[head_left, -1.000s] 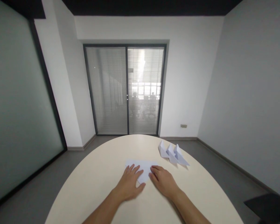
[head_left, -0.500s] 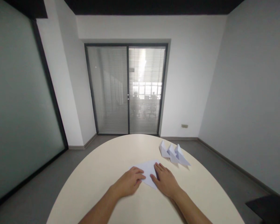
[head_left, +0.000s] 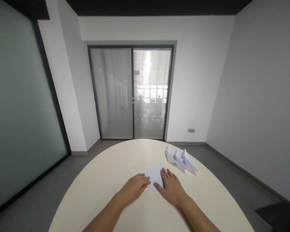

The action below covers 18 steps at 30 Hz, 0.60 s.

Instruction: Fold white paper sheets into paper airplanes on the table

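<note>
A folded sheet of white paper [head_left: 155,175] lies flat on the round table between my hands. My left hand [head_left: 136,186] rests on its left part, fingers stretched toward the middle of the sheet. On the right side, my right hand [head_left: 171,186] presses down flat, with the thumb apart from the other fingers. Both palms cover parts of the sheet, so its full outline is hidden. Beyond my right hand stand three folded white paper boats [head_left: 180,159], side by side in a slanting row and close together.
The cream round table [head_left: 94,183] has a curved edge on all visible sides. A glass door with blinds [head_left: 132,93] is in the far wall. Low at the right is a black flat object [head_left: 277,215], partly out of view.
My right thumb has shifted slightly left over the paper and its fingers have spread a little. The left fingers have drawn closer together. The boats have not moved.
</note>
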Each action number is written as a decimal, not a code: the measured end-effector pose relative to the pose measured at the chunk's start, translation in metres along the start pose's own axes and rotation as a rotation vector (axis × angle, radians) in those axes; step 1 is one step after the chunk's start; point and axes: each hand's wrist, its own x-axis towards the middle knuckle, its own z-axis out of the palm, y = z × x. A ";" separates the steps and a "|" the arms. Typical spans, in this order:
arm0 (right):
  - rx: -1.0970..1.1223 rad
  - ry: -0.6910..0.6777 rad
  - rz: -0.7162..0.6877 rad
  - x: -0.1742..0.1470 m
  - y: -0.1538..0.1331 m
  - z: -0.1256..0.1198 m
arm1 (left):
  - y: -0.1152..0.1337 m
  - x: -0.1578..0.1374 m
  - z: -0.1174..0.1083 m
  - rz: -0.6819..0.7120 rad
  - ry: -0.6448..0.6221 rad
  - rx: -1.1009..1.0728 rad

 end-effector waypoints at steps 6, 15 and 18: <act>0.042 -0.084 -0.112 0.000 -0.001 -0.002 | -0.002 0.001 0.002 -0.016 0.055 -0.003; 0.035 -0.117 -0.102 -0.003 -0.005 -0.012 | 0.000 -0.007 -0.017 -0.099 0.013 0.034; 0.040 -0.115 -0.103 -0.002 -0.004 -0.011 | -0.003 -0.011 -0.026 -0.126 -0.045 0.035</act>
